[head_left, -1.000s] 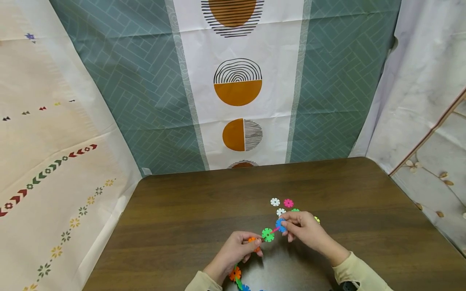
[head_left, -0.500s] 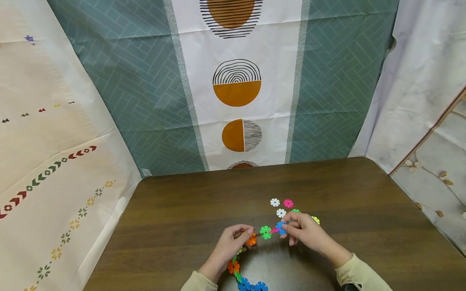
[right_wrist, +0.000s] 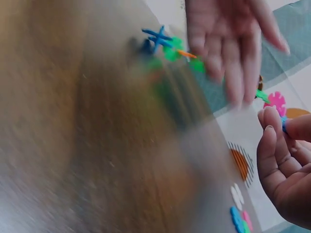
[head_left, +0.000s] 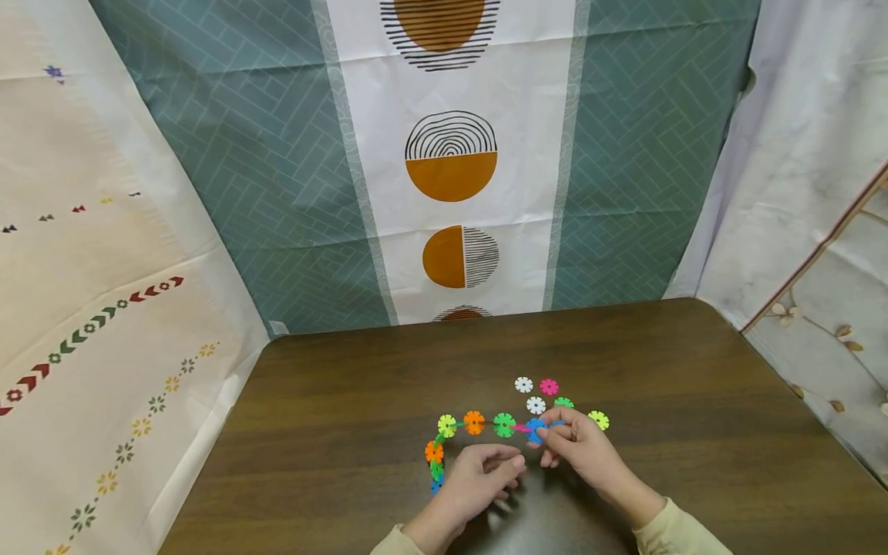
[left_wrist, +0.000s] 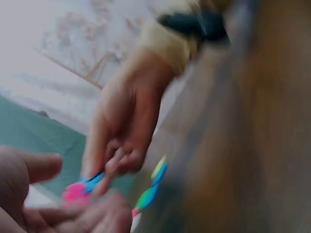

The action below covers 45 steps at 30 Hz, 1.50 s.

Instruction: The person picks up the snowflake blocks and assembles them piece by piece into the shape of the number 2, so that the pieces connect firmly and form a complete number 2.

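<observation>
A chain of slotted flower-shaped plastic discs runs across the table in the head view. It includes a yellow disc (head_left: 447, 425), an orange disc (head_left: 474, 422), a green disc (head_left: 504, 425) and a pink disc (head_left: 522, 428) seen edge-on. At its right end my right hand (head_left: 581, 447) pinches a blue disc (head_left: 535, 430) between thumb and fingers. My left hand (head_left: 483, 479), nearer to me than the chain, holds nothing. In the right wrist view the left hand (right_wrist: 226, 43) has its fingers extended. The chain's left part bends towards me past another orange disc (head_left: 434, 452).
Loose discs lie beyond my right hand: a white disc (head_left: 523, 385), a pink disc (head_left: 549, 386), a second white disc (head_left: 536, 405), a green disc (head_left: 563, 402) and a yellow disc (head_left: 598, 420). Patterned cloths hang behind the brown table (head_left: 333, 416) and at both sides.
My left hand has let go of the chain by the orange disc and come back towards me, to the right. The chain's left part has shifted away from me. My right hand keeps the blue disc.
</observation>
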Tool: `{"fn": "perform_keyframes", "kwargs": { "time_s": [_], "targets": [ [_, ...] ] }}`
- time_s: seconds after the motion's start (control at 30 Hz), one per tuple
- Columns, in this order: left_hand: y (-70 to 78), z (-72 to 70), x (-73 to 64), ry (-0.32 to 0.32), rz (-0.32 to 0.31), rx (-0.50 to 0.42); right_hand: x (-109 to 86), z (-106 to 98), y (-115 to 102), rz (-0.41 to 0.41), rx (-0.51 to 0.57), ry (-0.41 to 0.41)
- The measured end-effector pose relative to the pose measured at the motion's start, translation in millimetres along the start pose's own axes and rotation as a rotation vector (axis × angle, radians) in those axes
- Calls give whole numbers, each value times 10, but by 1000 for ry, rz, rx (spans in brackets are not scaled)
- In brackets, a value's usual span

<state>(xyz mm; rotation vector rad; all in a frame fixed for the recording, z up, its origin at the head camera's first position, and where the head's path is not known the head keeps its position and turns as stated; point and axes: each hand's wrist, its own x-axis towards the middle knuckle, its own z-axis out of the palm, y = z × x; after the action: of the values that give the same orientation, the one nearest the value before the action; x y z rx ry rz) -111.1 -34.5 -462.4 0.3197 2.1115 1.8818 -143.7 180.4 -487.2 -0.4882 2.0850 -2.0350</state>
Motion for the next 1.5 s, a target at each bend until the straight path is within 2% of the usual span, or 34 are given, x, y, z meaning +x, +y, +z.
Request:
{"fn": "perform_keyframes", "kwargs": {
  "time_s": [0.07,0.13,0.23,0.37,0.47,0.57,0.7,0.83,1.03,1.2,1.27,1.33,1.5],
  "targets": [
    [-34,74,33,-18,-122,-148,-18,30,12,-10,9,-5],
    [-69,141,61,27,-159,-249,-35,61,29,-22,24,-14],
    [-111,226,94,108,-144,-343,-61,99,62,-44,53,-37],
    [-148,295,121,186,-112,-402,-92,132,99,-59,89,-73],
    [-171,304,125,208,-93,-415,-111,139,116,-48,107,-106],
    [-191,278,107,193,-82,-399,-123,141,127,-26,107,-130],
    [-211,230,73,167,-64,-337,-128,142,136,5,73,-127],
    [-224,191,65,163,-20,-233,-130,149,143,12,24,-119],
    [-229,146,73,160,83,-25,-123,168,158,11,-87,-112],
    [-183,96,53,154,132,163,-112,110,115,34,-231,-112],
    [-162,71,41,152,141,225,-105,54,79,27,-324,-87],
    [-154,47,34,149,160,290,-92,-14,48,-4,-433,-27],
    [-178,-11,36,149,206,465,-7,-175,10,-85,-874,166]
  ]
}}
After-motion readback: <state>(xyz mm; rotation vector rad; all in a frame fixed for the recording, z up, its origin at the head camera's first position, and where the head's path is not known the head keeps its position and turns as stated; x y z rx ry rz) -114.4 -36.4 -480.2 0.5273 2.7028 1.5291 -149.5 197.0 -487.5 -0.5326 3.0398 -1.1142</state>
